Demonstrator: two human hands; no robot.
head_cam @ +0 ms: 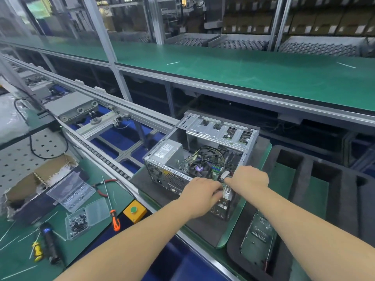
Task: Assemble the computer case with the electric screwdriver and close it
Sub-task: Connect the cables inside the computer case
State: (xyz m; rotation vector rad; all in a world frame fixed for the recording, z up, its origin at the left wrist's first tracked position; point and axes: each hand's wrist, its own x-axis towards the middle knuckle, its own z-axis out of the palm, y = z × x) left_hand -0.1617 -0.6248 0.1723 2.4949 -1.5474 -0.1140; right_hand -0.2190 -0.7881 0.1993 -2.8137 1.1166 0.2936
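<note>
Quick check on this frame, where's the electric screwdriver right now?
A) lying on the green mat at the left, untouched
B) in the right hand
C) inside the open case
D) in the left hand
A: the black electric screwdriver lies on the green mat at lower left, while the left hand and the right hand are both at the near edge of the open computer case.

A single wide-angle head view looks forward and down from the person's standing place at the desk's near edge. Both forearms reach out from the bottom, and the open computer case (200, 159) sits close, just right of centre.
</note>
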